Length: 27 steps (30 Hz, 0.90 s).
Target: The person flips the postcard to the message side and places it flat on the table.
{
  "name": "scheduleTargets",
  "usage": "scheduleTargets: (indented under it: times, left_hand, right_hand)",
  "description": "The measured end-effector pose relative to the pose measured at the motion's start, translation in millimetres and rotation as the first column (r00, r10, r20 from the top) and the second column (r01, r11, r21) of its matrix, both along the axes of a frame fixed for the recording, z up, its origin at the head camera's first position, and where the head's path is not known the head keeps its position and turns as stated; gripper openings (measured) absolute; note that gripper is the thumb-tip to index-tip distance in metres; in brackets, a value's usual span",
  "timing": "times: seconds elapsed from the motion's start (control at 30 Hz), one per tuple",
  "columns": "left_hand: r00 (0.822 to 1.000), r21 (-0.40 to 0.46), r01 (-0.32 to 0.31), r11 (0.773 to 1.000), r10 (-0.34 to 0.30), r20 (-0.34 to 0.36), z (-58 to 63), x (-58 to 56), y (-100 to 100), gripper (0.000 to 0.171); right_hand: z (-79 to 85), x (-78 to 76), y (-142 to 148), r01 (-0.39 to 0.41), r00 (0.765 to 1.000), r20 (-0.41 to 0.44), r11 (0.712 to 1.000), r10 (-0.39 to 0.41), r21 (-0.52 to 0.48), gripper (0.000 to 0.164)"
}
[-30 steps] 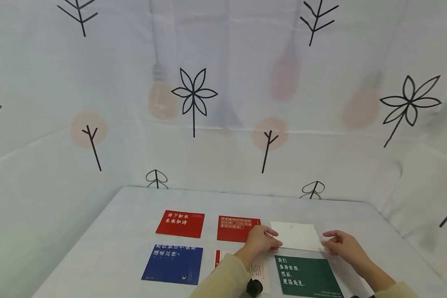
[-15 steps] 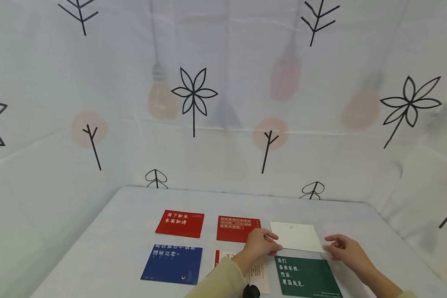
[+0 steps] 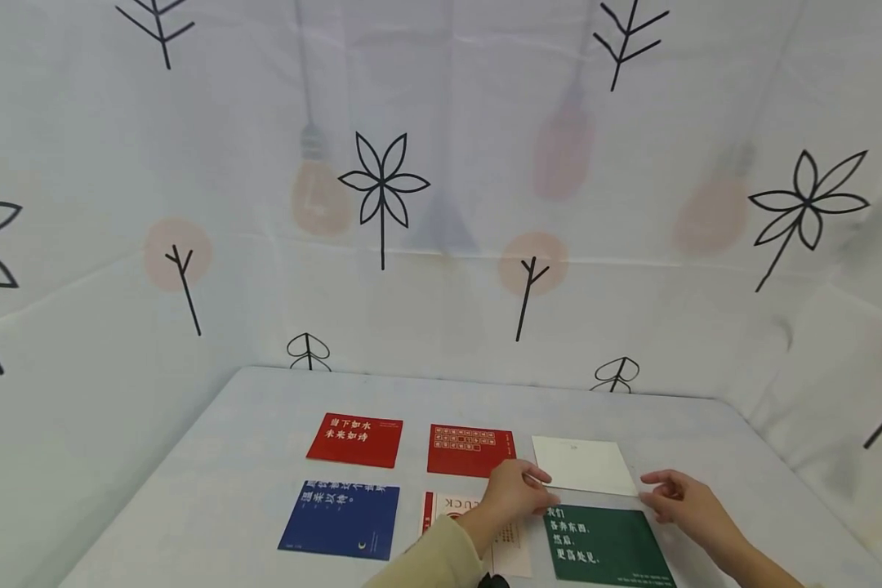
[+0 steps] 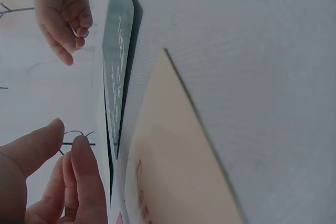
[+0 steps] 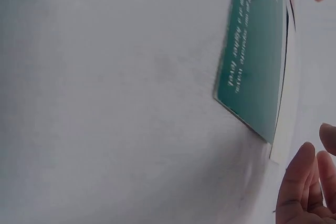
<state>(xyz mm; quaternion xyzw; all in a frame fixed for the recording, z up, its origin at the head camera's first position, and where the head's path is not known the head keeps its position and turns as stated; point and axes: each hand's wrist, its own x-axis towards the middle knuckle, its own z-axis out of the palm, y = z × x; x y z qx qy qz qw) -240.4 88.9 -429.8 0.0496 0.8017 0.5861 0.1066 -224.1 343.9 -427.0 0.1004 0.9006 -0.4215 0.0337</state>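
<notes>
A blank white card [image 3: 584, 465] lies flat on the table, between my two hands. My left hand [image 3: 510, 496] is at its near left corner, over the edge of a cream card with red print [image 3: 510, 551], which the wrist partly covers. In the left wrist view, a gap shows between that hand's thumb [image 4: 39, 148] and fingers, with nothing held. My right hand [image 3: 687, 510] is beside the white card's near right corner, fingers loosely bent and holding nothing. Nearer to me lies a green card with white writing [image 3: 606, 545].
Two red cards, one on the left [image 3: 356, 441] and one in the middle [image 3: 470, 452], lie in the far row. A blue card [image 3: 340, 520] is at the near left. A pale printed cloth [image 3: 441, 310] hangs behind the white table [image 3: 191, 490].
Both hands have drawn slightly back toward me, and the right hand has shifted a little away from the white card's edge. The cards keep their places.
</notes>
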Motion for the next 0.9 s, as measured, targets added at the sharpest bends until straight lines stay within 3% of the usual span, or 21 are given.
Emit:
scheduleTargets:
  times: [0.5, 0.9]
  left_hand:
    - [0.999, -0.02, 0.013, 1.0, -0.012, 0.039, -0.6, 10.7, -3.3, 0.026]
    - [0.999, -0.127, 0.042, 0.991, -0.039, 0.031, -0.5, 16.1, -4.1, 0.038]
  right_hand:
    - [-6.4, 10.4, -2.5, 0.003, 1.0, 0.013, 1.0, -0.003, 0.005, 0.05]
    - [-13.6, 16.7, 0.3, -0.006, 0.998, 0.064, 1.0, 0.008, -0.029, 0.053]
